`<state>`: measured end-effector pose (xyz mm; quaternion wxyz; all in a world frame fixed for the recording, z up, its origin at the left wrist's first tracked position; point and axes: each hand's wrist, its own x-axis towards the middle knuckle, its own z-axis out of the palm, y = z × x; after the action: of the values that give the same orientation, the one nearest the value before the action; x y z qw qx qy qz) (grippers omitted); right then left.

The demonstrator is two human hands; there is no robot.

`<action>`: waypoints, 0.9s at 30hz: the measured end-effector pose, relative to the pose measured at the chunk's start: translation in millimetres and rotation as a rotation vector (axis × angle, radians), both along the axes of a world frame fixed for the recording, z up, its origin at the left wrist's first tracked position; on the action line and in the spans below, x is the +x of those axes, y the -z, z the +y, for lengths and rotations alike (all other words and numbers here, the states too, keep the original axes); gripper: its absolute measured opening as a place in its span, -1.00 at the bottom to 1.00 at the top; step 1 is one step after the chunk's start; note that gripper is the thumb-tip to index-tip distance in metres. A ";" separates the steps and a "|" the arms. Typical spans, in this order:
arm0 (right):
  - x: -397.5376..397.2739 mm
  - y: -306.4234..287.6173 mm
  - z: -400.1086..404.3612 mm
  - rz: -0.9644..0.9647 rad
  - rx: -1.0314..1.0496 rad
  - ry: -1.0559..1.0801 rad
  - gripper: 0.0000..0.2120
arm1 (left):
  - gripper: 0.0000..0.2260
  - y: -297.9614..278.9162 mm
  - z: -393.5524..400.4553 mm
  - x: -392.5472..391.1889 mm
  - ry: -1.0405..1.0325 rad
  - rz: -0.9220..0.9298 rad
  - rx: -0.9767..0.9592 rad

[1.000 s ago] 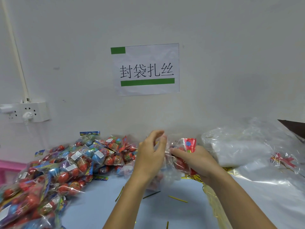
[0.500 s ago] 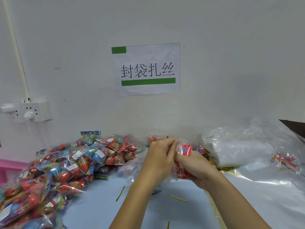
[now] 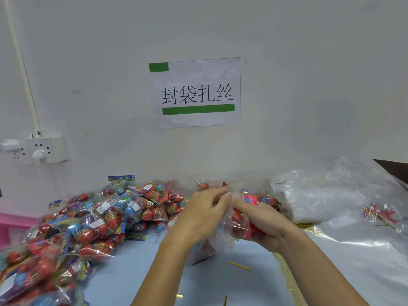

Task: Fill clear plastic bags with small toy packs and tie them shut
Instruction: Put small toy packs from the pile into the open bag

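Observation:
Above the middle of the table I hold a clear plastic bag (image 3: 239, 226) with red toy packs inside. My right hand (image 3: 262, 219) grips the bag's body from below and behind. My left hand (image 3: 203, 215) pinches the bag's gathered top, its fingertips meeting those of the right hand. A large heap of filled toy bags (image 3: 92, 219), red and blue, covers the left side of the table. Loose gold twist ties (image 3: 239, 266) lie on the blue tabletop below my hands.
A pile of empty clear bags (image 3: 320, 197) lies at the right, with a bundle of gold ties (image 3: 306, 226) beside it. A wall socket (image 3: 35, 150) hangs at the left, a pink stool (image 3: 13, 219) sits below it, and a paper sign (image 3: 196, 91) is on the wall.
My hands have come together and dropped a little. The left hand moved from open above the bag to pinching its top against the right hand.

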<state>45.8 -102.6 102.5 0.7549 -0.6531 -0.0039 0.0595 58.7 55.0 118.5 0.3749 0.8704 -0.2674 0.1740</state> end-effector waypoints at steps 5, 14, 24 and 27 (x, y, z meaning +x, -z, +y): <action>-1.6 0.1 6.7 -0.008 0.032 -0.043 -0.74 | -0.72 -0.6 -9.8 1.6 -0.068 -0.106 0.105; 3.7 10.4 3.1 -0.025 -0.075 -0.076 -0.86 | -0.73 -1.8 -24.4 -6.6 -0.046 -0.221 0.346; 5.4 15.1 -7.9 0.023 -0.101 -0.129 -0.84 | -0.69 -3.7 -20.7 -10.7 0.163 -0.047 0.026; 8.5 16.0 -9.7 0.066 -0.068 -0.127 -0.74 | -0.63 -5.4 1.5 3.0 0.015 0.043 -0.172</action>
<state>54.3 -112.3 86.5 0.7268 -0.6744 -0.0185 0.1288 61.7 56.5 123.9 0.4553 0.8365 -0.2496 0.1750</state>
